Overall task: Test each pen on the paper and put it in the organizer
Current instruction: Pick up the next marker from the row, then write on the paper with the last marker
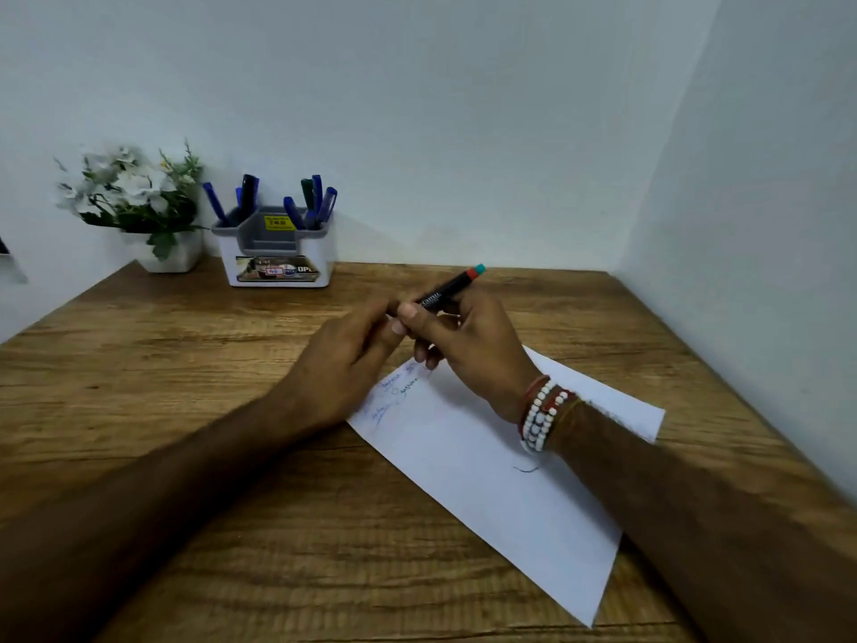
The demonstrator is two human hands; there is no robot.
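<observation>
My right hand [468, 345] grips a black pen [452, 286] with a red and teal end pointing up to the right. My left hand [345, 359] meets it at the pen's lower end, fingers pinched there; what it pinches is hidden. Both hands hover over the far end of a white sheet of paper [487, 461] that carries a few blue and dark scribbles. At the back left stands a white and grey organizer [278, 266] with several blue and dark pens upright in its rear compartments.
A white pot of artificial white flowers [134, 201] stands left of the organizer against the wall. The wooden desk [185, 387] sits in a corner, with walls behind and on the right. Beaded bracelets circle my right wrist.
</observation>
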